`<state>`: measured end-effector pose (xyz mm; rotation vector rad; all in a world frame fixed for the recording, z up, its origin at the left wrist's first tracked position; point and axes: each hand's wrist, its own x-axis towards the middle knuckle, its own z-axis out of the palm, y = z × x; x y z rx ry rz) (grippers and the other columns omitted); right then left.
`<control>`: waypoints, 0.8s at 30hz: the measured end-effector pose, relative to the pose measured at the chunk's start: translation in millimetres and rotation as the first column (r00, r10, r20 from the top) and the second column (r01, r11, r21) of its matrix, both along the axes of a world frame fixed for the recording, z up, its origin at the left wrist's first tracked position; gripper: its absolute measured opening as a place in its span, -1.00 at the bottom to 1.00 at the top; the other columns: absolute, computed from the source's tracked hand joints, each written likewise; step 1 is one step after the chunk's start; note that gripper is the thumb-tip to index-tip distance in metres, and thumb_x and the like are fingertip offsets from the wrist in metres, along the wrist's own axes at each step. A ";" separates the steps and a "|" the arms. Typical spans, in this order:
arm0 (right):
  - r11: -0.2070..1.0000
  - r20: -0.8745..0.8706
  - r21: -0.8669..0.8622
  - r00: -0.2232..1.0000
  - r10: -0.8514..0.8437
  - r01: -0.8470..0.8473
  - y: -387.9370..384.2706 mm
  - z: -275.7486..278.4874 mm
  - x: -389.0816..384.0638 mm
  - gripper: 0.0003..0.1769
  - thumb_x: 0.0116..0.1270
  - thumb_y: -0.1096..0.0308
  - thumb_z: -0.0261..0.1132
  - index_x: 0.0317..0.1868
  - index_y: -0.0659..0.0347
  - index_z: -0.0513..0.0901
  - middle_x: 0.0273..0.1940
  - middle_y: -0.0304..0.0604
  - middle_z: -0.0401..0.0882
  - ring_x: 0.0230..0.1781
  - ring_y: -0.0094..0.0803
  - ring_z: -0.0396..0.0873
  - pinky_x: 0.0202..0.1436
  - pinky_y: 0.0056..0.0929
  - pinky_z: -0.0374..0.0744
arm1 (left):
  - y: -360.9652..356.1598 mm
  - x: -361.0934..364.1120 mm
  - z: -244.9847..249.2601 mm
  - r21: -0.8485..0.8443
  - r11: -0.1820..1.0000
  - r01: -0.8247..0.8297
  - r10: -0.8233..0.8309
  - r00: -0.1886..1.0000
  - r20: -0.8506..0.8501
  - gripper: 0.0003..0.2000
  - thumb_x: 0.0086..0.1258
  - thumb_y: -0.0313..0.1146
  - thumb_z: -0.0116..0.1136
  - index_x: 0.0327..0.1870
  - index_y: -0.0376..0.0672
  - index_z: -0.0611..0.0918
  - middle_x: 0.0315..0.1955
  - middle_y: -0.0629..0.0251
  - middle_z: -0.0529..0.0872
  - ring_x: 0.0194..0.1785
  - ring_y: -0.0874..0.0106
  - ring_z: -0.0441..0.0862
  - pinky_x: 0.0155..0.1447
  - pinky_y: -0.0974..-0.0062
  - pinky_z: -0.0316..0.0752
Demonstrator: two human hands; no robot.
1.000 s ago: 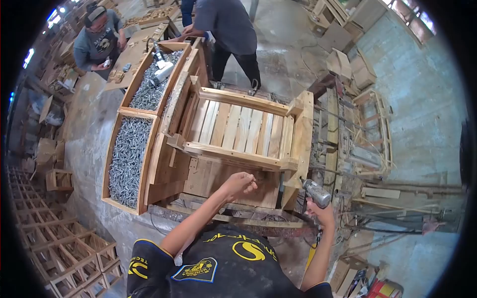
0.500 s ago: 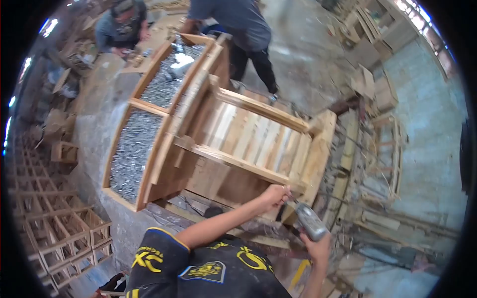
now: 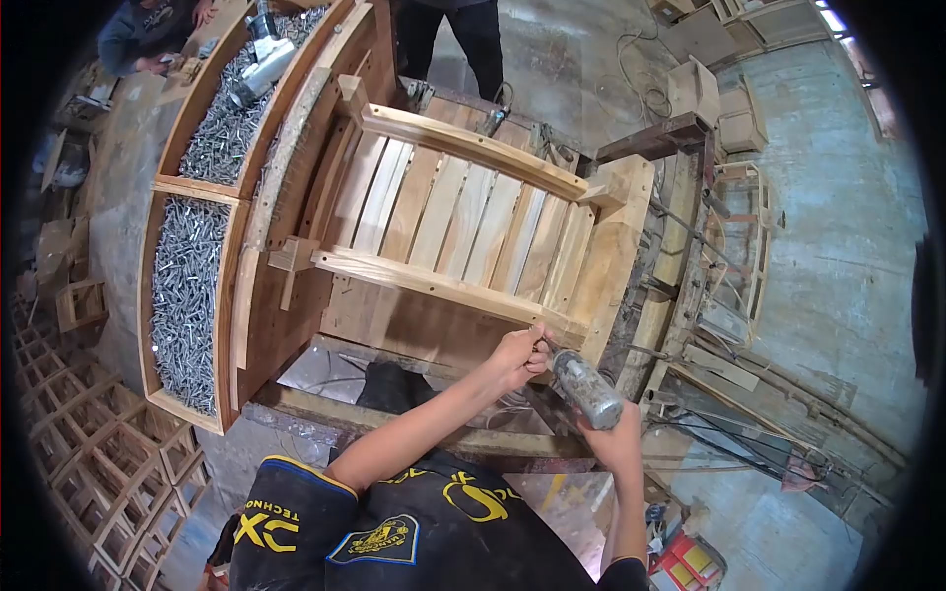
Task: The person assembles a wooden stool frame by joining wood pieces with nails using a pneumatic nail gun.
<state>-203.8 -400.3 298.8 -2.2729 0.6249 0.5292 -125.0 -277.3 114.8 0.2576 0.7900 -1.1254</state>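
My right hand [image 3: 618, 439] is wrapped round the handle of a grey metal power driver [image 3: 587, 390]. The driver's tip points up and left at the near corner of a slatted wooden frame [image 3: 473, 222]. My left hand [image 3: 519, 359] is at that tip, its fingers pinched together beside the frame's near rail [image 3: 424, 283]; what they hold is too small to make out. The frame has several pale slats between two rails and a wide end board [image 3: 623, 236] on the right.
Wooden trays of screws [image 3: 187, 295] stand at the left, with another driver [image 3: 264, 74] on the far one. Two other people, one in dark trousers [image 3: 453, 44], one in a grey top [image 3: 133, 39], are beyond. Small wooden frames [image 3: 99, 453] are stacked lower left.
The view has shifted, so the frame, trays and people appear farther left and higher. Both hands stay at the near right corner, the driver still in my right hand.
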 end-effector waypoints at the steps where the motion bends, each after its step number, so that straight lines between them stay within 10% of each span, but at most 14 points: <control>1: 0.999 -0.020 -0.039 1.000 -0.001 0.000 2.7 2.4 7.1 -0.48 -0.08 0.50 0.40 0.01 0.34 0.64 -0.25 0.10 0.70 -0.22 -0.20 0.72 -0.08 -0.36 0.58 | -2.8 -1.0 -1.1 0.002 0.998 -0.061 0.061 0.996 -0.057 -0.75 0.59 -0.17 -0.04 -0.20 -0.17 0.50 -0.63 0.51 0.30 -0.66 0.62 0.14 -0.60 0.64 0.03; 13: 0.988 -0.132 -0.088 0.985 0.116 -0.128 -8.4 -23.1 52.1 -0.60 -0.09 0.46 0.42 -0.14 0.33 0.67 -0.32 0.12 0.69 -0.26 -0.02 0.69 -0.15 -0.29 0.58 | -21.9 10.0 -23.7 0.110 0.992 -0.067 0.081 0.989 -0.124 -0.73 0.60 -0.21 -0.10 -0.26 -0.21 0.50 -0.62 0.50 0.32 -0.67 0.62 0.13 -0.62 0.61 0.05; 24: 0.983 -0.200 -0.167 0.979 0.045 -0.080 7.1 -48.4 74.3 -0.64 -0.03 0.27 0.44 -0.23 0.33 0.70 -0.40 0.03 0.70 -0.34 -0.16 0.71 -0.20 -0.32 0.59 | 95.1 -34.3 9.8 0.323 0.944 0.068 -0.169 0.940 0.297 -0.73 0.58 -0.20 -0.08 -0.20 -0.22 0.56 -0.56 0.42 0.50 -0.59 0.60 0.40 -0.56 0.66 0.25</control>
